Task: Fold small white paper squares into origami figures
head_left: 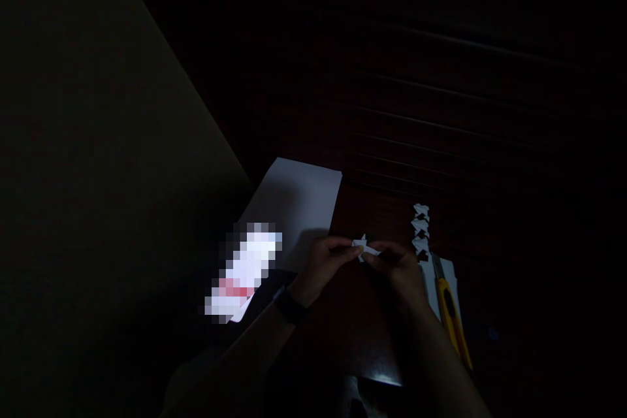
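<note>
The scene is very dark. My left hand [323, 264] and my right hand [399, 268] meet over a dark wooden table [372, 209], both pinching a small folded piece of white paper [365, 248] between their fingertips. A dark band sits on my left wrist. Just right of my right hand, a short column of small folded white paper pieces [421, 232] lies on the table.
A white sheet of paper [298, 202] lies behind my left hand. A blurred white and red item [245, 274] rests on its left. A yellow utility knife [453, 317] lies on white paper strips at the right. A pale wall fills the left side.
</note>
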`<action>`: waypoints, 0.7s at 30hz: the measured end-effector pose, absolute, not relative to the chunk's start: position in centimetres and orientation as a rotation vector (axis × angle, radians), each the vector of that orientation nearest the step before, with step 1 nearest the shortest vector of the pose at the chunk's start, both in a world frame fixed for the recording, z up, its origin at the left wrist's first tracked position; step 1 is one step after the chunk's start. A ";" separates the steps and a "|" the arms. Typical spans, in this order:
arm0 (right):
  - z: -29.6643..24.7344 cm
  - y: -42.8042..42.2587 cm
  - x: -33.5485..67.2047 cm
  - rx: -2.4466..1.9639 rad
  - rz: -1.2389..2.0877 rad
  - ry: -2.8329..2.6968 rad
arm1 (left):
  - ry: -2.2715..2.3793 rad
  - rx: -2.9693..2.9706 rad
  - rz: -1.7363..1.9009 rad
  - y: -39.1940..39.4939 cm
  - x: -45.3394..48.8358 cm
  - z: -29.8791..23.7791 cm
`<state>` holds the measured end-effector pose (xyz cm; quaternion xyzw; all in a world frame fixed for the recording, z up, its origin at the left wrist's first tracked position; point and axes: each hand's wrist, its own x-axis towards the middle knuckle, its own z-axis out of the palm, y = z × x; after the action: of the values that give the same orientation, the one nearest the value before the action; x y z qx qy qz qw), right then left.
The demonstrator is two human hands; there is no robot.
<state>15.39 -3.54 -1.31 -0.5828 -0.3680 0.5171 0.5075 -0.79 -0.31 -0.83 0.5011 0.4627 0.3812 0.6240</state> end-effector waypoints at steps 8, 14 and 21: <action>-0.5 -3.4 16.0 -1.303 1.314 -1.115 | 0.986 1.218 0.807 0.0 -0.8 -1.2; -1.1 -3.3 16.1 -1.293 1.304 -0.983 | 1.013 1.113 0.818 -0.2 -0.6 -1.1; -1.7 -3.3 16.3 -1.275 1.299 -0.858 | 0.938 1.060 0.808 -0.4 -0.7 -1.3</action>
<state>16.26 -3.30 -1.70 -0.5351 -0.3602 0.5452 0.5354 -0.71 -0.44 -1.28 0.4731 0.4190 0.3608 0.6859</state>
